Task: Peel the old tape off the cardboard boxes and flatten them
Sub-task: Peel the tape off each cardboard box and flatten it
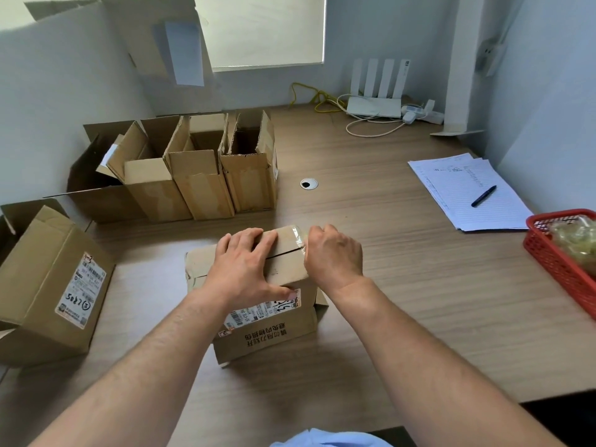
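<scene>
The left hand (245,266) presses spread fingers on the box (287,253), the right hand (332,256) pinches tape (298,235) at its right edge, and bare table (419,285) lies beyond the pinch.

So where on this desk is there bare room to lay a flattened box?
Bare wood lies between the held box and the papers, and from the open boxes back to the router. The left side is crowded, by the labelled box too.

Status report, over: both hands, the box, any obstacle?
Left hand flat on box, pressing down. Right hand curled on clear tape at box's far right edge. Nothing blocking.
</scene>
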`<state>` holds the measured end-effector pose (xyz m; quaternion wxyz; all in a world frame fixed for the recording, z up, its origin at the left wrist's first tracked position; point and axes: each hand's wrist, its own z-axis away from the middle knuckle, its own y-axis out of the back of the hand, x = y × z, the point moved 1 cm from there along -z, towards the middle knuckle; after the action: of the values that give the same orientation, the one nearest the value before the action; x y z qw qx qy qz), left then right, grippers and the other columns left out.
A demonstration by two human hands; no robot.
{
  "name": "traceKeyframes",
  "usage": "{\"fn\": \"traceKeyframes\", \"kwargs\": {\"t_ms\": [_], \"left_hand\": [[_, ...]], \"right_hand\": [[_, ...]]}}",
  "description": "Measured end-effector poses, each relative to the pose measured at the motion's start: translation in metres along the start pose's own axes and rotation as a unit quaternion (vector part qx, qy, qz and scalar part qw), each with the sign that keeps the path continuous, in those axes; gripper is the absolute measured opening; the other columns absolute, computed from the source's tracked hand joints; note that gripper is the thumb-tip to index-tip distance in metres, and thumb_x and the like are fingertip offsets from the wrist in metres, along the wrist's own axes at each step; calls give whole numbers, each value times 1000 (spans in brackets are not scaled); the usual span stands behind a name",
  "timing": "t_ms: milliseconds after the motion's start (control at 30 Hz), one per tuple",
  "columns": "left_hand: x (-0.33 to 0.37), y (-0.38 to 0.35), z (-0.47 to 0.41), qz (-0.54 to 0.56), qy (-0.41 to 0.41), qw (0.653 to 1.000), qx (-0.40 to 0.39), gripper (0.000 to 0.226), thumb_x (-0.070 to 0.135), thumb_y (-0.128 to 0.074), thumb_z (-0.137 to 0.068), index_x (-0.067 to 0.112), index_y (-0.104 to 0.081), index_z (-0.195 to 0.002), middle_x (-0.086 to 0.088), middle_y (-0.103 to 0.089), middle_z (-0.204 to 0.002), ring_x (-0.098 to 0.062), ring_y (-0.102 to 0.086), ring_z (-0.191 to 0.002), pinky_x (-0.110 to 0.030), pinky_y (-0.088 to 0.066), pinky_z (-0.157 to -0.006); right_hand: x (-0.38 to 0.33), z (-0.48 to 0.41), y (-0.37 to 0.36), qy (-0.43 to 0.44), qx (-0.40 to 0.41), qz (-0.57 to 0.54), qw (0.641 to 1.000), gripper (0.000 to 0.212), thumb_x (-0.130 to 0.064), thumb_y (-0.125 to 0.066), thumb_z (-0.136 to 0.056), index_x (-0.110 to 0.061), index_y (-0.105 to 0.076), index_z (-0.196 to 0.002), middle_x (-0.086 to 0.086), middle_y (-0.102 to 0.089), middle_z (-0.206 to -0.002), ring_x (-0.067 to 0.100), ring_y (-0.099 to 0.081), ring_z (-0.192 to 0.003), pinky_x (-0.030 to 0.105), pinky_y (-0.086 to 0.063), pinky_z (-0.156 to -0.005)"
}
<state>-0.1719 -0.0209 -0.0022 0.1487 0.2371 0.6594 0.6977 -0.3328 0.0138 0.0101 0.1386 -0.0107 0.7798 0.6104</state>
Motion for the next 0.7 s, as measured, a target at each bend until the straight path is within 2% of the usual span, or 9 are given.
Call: {"fn": "traceKeyframes", "kwargs": {"t_ms": [100, 133, 200, 233, 300, 400, 467, 567, 700], "left_hand": [[-2, 2, 1, 14, -3, 1000, 4, 119, 91, -49, -54, 33, -11, -151, 0, -19, -153, -18, -9, -142, -41, 4, -118], [-4, 2, 3, 16, -8, 1000, 10, 119, 92, -47, -53, 34, -12, -150, 0, -21, -152, -17, -11, -140, -39, 2, -117], [-7, 2, 8, 12, -22, 1000, 15, 121, 97, -39, -50, 35, -10, -150, 2, -21, -150, -14, -11, -136, -36, -3, -114], [-10, 1, 11, 10, -29, 999, 9, 124, 99, -36, -48, 35, -7, -151, 4, -19, -149, -12, -9, -134, -34, -4, -113], [-18, 0, 16, 17, -30, 999, -20, 134, 101, -35, -45, 32, 5, -152, 9, -12, -149, -10, -4, -134, -33, -2, -114], [-24, 4, 17, 28, 1, 998, -61, 144, 99, -41, -39, 26, 10, -152, 9, -10, -150, -12, -4, -137, -34, -2, -115], [-23, 5, 20, 42, 12, 998, -54, 141, 92, -52, -42, 23, 1, -152, 6, -16, -147, -11, -8, -133, -34, -5, -114], [-17, 4, 32, 35, -15, 999, -23, 134, 86, -56, -44, 21, -7, -151, 4, -20, -144, -14, -11, -132, -32, -5, -114], [-5, 8, 46, -19, -89, 994, 60, 130, 80, -59, -43, 12, -23, -148, -4, -34, -137, -23, -27, -128, -29, -8, -111]], "right_hand": [[12, -5, -4, -102, -65, -162, 979, 16, -13, -45, -92, -6, -55, -82, 10, -58, -83, 31, -54, -77, 31, -32, -60], [16, -6, -5, -146, -91, -260, 950, 18, -12, -47, -90, -3, -54, -76, 11, -60, -79, 31, -54, -71, 33, -35, -56], [21, -3, -6, -223, -137, -453, 852, 13, -8, -53, -86, -3, -55, -75, 14, -65, -75, 22, -56, -51, 30, -41, -47], [24, -2, -5, -246, -158, -520, 803, 8, -5, -55, -86, -5, -52, -78, 15, -65, -73, 17, -53, -42, 25, -39, -41], [30, -1, -3, -255, -194, -577, 752, 11, -2, -55, -87, -9, -47, -85, 13, -65, -66, 14, -50, -37, 20, -36, -38], [39, -2, -1, -245, -223, -600, 728, 10, -16, -54, -91, -8, -52, -86, 9, -67, -65, 14, -52, -42, 21, -37, -41], [47, -2, 0, -256, -203, -581, 745, 22, -28, -53, -93, -9, -59, -85, 7, -65, -74, 12, -50, -47, 22, -35, -44], [55, -1, 0, -242, -173, -535, 791, 18, -26, -56, -92, -12, -63, -84, 2, -60, -79, 10, -48, -53, 21, -34, -47], [54, -1, 6, -174, -183, -589, 767, 11, -18, -61, -89, -13, -70, -87, 2, -62, -80, 9, -47, -54, 20, -31, -50]]}}
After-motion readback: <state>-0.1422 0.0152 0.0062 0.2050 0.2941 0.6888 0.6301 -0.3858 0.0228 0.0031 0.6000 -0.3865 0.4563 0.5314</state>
